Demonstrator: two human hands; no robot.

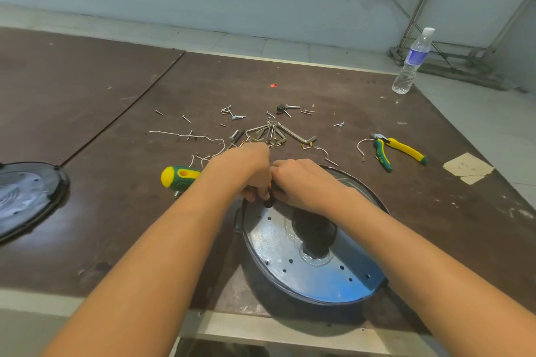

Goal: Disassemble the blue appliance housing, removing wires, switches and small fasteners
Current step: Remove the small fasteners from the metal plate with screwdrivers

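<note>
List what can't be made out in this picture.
Head view: the small black part at the blue housing rim, mostly covered by left hand and right hand.
The screwdriver shaft, behind the left forearm.
The dark cover, cut by the left edge.
The loose screws: heads too small.

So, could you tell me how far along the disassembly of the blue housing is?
Done: screws and white wires lie loose on the table; a cover sits aside. In hand: left hand pinches a small black part at the blue housing's far rim, right hand alongside. Left: the inner metal plate looks still fitted.
</note>
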